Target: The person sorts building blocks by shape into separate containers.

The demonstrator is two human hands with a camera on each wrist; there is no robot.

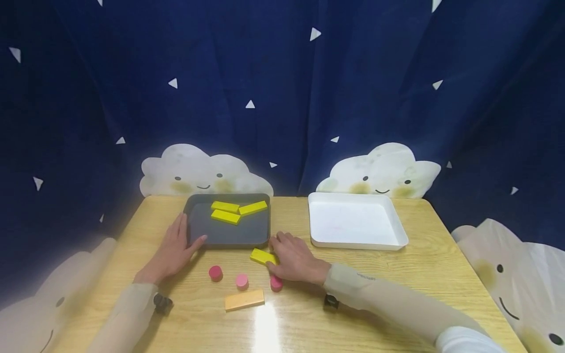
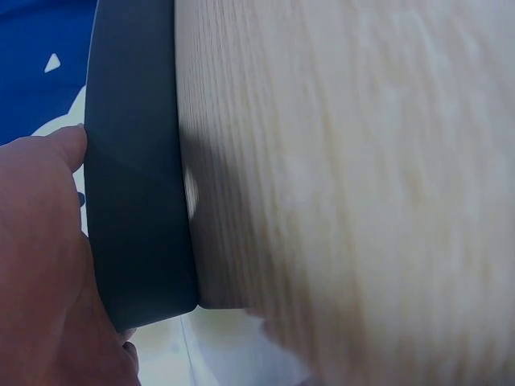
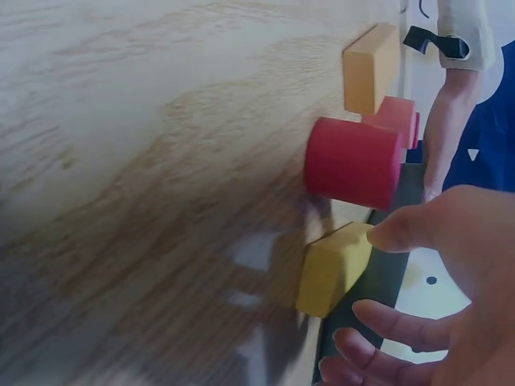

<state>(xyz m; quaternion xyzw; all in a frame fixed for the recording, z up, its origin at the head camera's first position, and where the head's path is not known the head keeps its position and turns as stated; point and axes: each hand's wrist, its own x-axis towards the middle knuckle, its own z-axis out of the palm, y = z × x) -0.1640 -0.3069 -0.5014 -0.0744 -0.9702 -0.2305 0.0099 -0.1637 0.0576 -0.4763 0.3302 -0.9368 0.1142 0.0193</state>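
Note:
My left hand point(image 1: 174, 247) lies along the left side of a dark grey tray point(image 1: 207, 235), fingers straight, with its thumb at the front rim. In the left wrist view the thumb touches the edge of the tray point(image 2: 133, 161). My right hand point(image 1: 293, 257) is over the right end of a yellow block point(image 1: 261, 256) lying on the table before the tray. In the right wrist view, the thumb meets or nearly meets the yellow block point(image 3: 334, 269); a gap shows between the block and the other fingers. A red cylinder point(image 3: 352, 162) stands beside this block.
Inside the grey tray, towards the back, lie three yellow blocks point(image 1: 226, 216). A white tray point(image 1: 353, 245) stands at the right. On the table point(image 1: 190, 328) are a dark red cylinder point(image 1: 215, 273), a pink cylinder point(image 1: 242, 281) and an orange block point(image 1: 244, 300).

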